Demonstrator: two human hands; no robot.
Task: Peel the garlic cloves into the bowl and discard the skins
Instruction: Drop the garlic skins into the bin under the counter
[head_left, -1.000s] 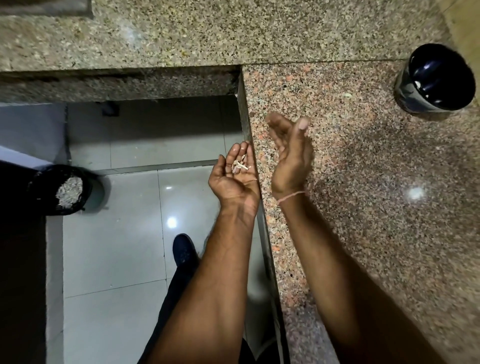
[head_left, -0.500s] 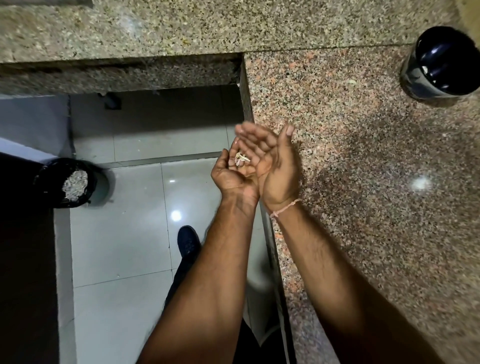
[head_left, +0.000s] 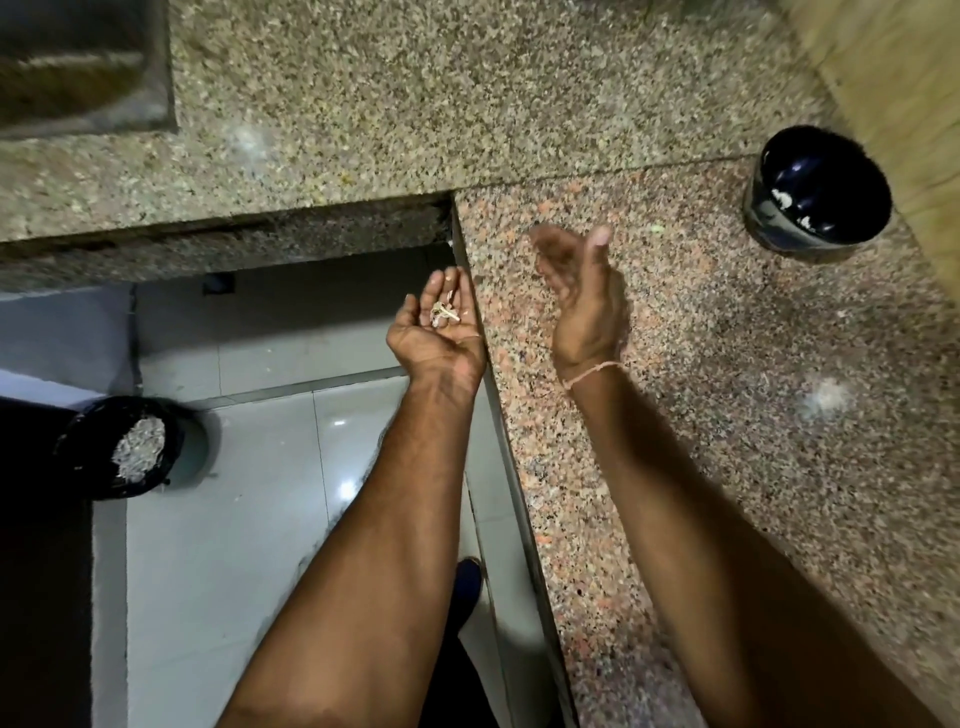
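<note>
My left hand (head_left: 439, 332) lies palm up just off the counter's edge, cupped, with a few pale garlic skins (head_left: 444, 312) in the palm. My right hand (head_left: 582, 296) hovers on its edge above the pink granite counter (head_left: 727, 467), fingers straight, holding nothing, a thread band at the wrist. It is blurred. A dark blue bowl (head_left: 821, 192) stands at the counter's far right with a few white garlic cloves (head_left: 784, 200) inside. A black bin (head_left: 124, 447) sits on the floor at the left, holding a heap of pale skins.
A second grey granite counter (head_left: 415, 104) runs across the top, with a sink edge (head_left: 83, 67) at the top left. Glossy floor tiles (head_left: 234, 519) lie below, and a dark shoe (head_left: 467, 582) shows near the counter's edge.
My right hand, which lay against the left palm half a second ago, has swung back out over the counter. The left hand keeps the skins cupped.
</note>
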